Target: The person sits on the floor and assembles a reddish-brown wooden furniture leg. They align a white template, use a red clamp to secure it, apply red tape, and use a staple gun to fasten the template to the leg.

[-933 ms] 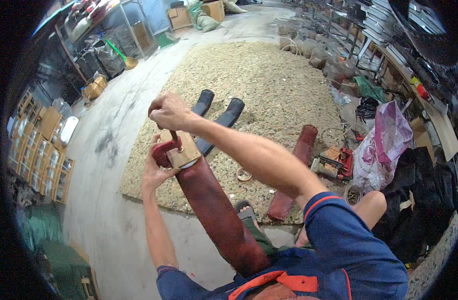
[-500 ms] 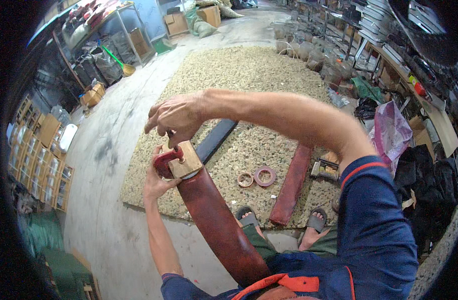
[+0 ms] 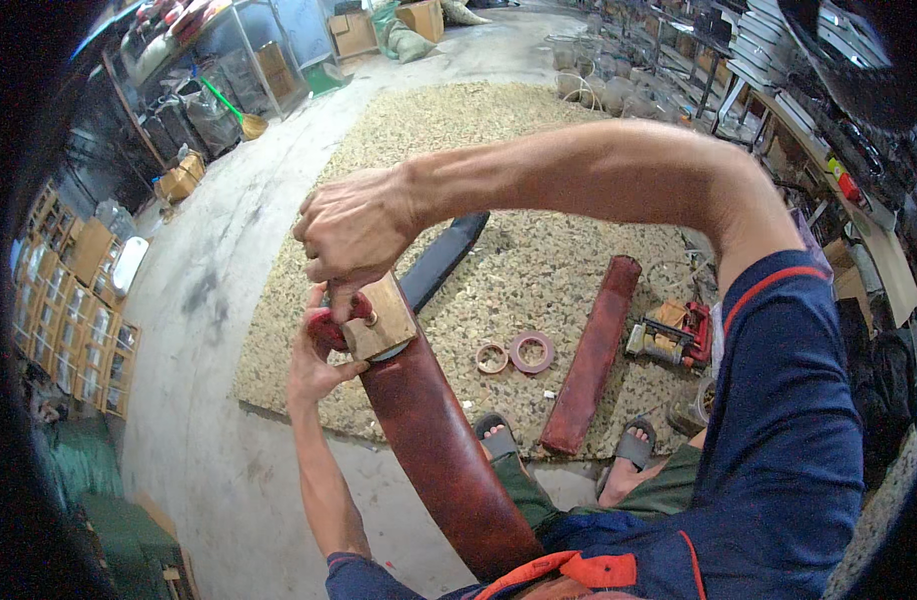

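Maroon padded roll is laid from the person's body toward the far left, its far end topped by a wooden block. There, the frame of a red clamp is held in the left grip, and its screw end is clasped by the curled right grip, contact partly hidden; turning is probably best done evenly, with the block kept flat.

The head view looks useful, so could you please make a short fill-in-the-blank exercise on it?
The clamp on the block is coloured ____.
That block is made of ____.
The hand higher in the picture is the person's ____ one.
Rolls of tape side by side on the mat number ____.

Missing words: red; wood; right; two.
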The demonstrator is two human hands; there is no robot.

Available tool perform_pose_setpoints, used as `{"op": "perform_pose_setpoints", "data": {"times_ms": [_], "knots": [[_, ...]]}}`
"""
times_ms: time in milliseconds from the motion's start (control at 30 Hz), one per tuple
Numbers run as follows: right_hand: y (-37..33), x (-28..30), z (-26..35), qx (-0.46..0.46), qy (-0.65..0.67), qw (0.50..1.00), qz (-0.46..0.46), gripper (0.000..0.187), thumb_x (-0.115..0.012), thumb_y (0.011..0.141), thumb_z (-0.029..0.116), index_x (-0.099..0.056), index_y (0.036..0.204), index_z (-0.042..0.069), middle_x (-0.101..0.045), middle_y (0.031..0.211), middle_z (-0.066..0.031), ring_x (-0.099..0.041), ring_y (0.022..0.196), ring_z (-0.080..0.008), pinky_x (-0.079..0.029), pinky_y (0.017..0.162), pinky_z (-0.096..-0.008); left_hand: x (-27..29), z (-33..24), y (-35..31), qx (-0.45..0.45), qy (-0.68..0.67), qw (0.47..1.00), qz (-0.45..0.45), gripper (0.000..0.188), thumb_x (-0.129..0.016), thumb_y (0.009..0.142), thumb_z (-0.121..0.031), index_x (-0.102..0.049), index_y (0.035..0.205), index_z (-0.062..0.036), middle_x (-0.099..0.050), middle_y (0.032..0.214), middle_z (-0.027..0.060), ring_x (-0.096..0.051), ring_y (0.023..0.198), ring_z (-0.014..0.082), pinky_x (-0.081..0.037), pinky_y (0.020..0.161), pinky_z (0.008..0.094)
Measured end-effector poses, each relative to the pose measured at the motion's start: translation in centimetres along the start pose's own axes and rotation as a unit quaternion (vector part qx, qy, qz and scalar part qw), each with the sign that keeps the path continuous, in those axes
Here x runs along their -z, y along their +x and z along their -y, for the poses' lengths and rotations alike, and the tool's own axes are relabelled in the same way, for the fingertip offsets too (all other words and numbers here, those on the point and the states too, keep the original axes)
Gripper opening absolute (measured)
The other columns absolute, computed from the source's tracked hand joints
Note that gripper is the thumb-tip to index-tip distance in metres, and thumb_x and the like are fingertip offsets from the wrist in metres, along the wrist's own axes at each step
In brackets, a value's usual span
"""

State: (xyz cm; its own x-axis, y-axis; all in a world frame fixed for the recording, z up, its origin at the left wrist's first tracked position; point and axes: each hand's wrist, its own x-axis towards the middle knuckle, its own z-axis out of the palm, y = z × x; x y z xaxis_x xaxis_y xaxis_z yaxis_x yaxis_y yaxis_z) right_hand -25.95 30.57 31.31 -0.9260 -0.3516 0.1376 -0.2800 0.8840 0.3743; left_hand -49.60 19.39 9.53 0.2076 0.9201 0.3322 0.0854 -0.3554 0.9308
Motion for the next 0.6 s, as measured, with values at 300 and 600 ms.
{"op": "perform_pose_setpoints", "data": {"times_ms": [300,600], "knots": [[2.5,-1.8,4.0,-0.225,0.083,0.967,-0.088,0.058,-0.069,0.094,0.057,-0.075,0.072,0.003,-0.069,0.065,-0.0185,-0.072,0.067,-0.0396,-0.055,0.06,-0.0495,-0.3,2.5,-2.9,-0.017,-0.018,0.997,-0.069,0.097,-0.098,0.072,-0.012,-0.043,0.151,-0.0042,-0.051,0.154,0.0159,-0.054,0.139,0.0262,-0.047,0.115,0.0451],[0.9,2.7,7.9,-0.242,0.184,0.929,-0.214,0.043,-0.076,0.091,0.044,-0.07,0.077,0.003,-0.063,0.074,-0.0156,-0.066,0.082,-0.0376,-0.048,0.077,-0.0495,-11.8,1.4,-12.4,0.052,-0.375,0.875,-0.302,0.115,-0.041,0.094,-0.087,-0.028,0.163,0.0033,-0.044,0.161,0.0217,-0.038,0.151,0.0427,-0.028,0.126,0.0581]]}}
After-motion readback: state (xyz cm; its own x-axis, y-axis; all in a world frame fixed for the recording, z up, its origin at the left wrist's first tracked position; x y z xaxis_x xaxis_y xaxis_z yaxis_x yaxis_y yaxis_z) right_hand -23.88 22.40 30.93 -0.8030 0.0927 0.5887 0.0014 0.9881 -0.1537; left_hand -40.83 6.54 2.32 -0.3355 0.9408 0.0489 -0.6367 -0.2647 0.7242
